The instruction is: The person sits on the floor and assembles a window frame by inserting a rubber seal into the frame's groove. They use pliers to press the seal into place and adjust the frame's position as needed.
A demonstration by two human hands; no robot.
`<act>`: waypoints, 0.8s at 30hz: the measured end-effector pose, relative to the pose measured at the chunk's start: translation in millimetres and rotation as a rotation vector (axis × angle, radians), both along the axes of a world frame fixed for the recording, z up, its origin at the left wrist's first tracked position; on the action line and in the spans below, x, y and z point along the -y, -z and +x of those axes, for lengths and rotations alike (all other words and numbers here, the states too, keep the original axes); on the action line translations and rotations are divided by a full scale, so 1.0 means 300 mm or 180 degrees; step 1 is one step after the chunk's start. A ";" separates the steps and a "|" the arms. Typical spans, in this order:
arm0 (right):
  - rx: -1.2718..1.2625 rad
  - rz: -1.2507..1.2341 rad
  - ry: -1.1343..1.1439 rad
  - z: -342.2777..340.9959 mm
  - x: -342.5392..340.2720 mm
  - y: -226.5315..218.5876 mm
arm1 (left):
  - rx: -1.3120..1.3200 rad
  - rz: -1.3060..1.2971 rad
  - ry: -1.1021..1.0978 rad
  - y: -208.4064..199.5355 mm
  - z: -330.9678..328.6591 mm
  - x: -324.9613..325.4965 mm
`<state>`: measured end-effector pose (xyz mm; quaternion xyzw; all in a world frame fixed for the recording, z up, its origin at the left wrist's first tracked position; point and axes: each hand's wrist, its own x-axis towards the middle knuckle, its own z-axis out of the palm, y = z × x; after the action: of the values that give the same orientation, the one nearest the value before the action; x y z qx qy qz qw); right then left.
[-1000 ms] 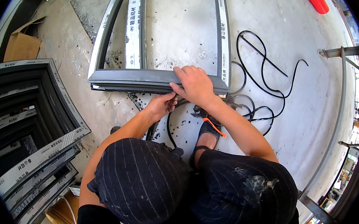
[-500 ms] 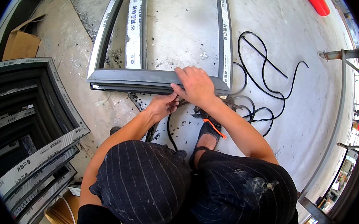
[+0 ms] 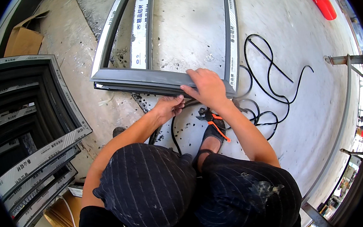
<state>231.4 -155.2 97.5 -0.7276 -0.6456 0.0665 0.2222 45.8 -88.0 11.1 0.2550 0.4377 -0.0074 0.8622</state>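
A dark grey window frame (image 3: 144, 76) with white protective film on its sides lies before me, its near bar raised toward my knees. My right hand (image 3: 207, 88) is wrapped over that bar close to its right corner, thumb pressed on the front face. Just left of it, under the bar's near edge, my left hand (image 3: 168, 108) has thumb and fingers pinched together. A black rubber strip (image 3: 173, 133) curves down from these fingertips; the pinched part is mostly hidden. Below my right wrist, orange-handled pliers (image 3: 216, 125) lie by my shoe.
More black strip (image 3: 269, 89) loops over the floor at right. A film-covered profile (image 3: 141, 31) lies inside the frame's outline. Stacked frames (image 3: 44, 154) stand at left, near a cardboard box (image 3: 24, 40). A red container (image 3: 323, 4) stands far right; a metal rail (image 3: 340, 131) runs along that side.
My view has shifted slightly, and the orange-handled pliers show more fully below my right wrist. Both hands keep nearly the same hold at the frame's near bar.
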 end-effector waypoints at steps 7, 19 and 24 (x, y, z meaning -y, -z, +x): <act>0.0105 -0.0157 0.0084 0.031 0.021 -0.006 | -0.0315 0.0539 0.0062 -0.007 0.019 0.025; 0.0101 -0.0149 0.0077 0.032 0.026 -0.010 | -0.0051 -0.0203 0.0098 -0.023 -0.052 -0.031; 0.0095 0.0002 0.0026 0.035 0.028 0.000 | -0.0110 -0.0078 0.0190 -0.003 -0.032 -0.020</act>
<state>241.9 -163.7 97.5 -0.7311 -0.6459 0.0545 0.2130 36.1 -82.1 12.0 0.2573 0.4446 -0.0429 0.8569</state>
